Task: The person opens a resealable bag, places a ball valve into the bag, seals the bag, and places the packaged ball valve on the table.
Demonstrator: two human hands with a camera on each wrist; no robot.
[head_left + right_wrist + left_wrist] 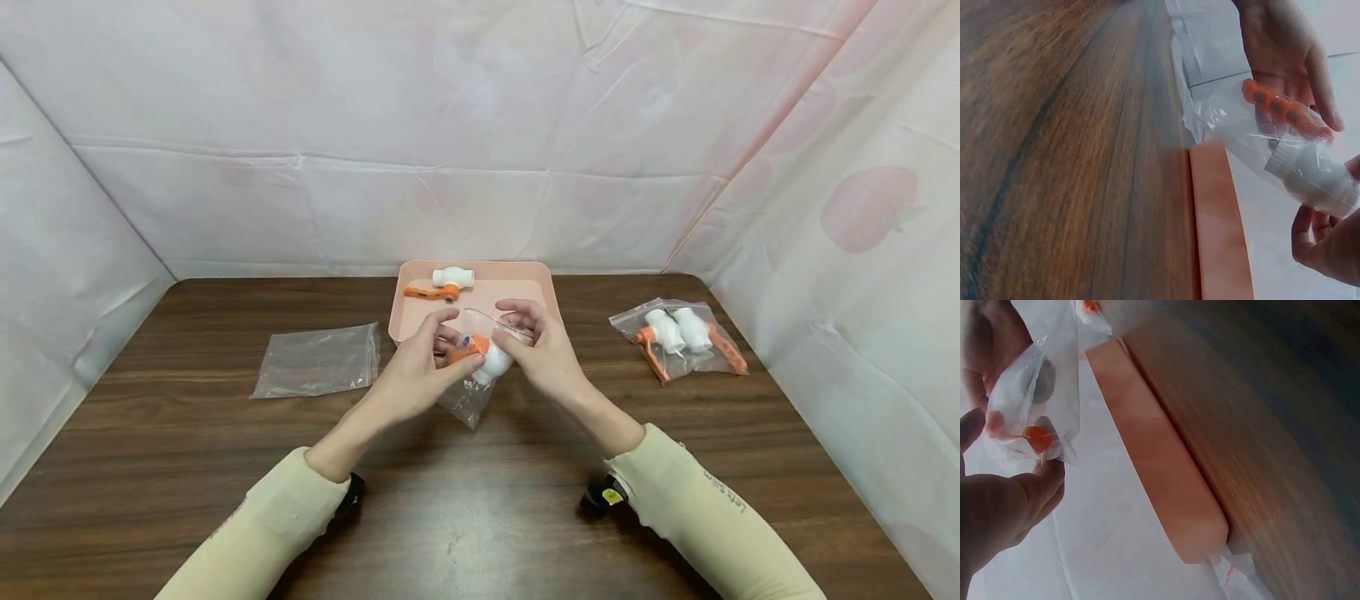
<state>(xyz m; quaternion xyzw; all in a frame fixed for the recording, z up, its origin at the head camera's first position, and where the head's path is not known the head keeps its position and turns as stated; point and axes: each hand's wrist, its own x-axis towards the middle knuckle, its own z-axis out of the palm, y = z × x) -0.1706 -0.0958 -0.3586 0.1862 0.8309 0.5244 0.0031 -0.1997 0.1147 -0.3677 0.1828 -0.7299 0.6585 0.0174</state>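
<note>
Between my hands is a clear zip bag (pixel 468 406) with a ball valve (pixel 495 364) inside, white-bodied with an orange handle. The left hand (pixel 412 367) holds the valve's handle side through the plastic, thumb in front. My right hand (pixel 553 358) pinches the bag near its upper edge beside the white body. In the right wrist view the orange handle (pixel 1275 105) and white body (pixel 1313 175) show through the film. The bag hangs just in front of a pink tray (pixel 498 287), where another white and orange ball valve (pixel 453 277) lies.
A flat, clear zip bag (pixel 318 362) lies left of the tray on the wooden table (pixel 465 517). To the right lies a bag holding two ball valves (pixel 693 332). Printed white curtains (pixel 420 150) stand behind and at both sides.
</note>
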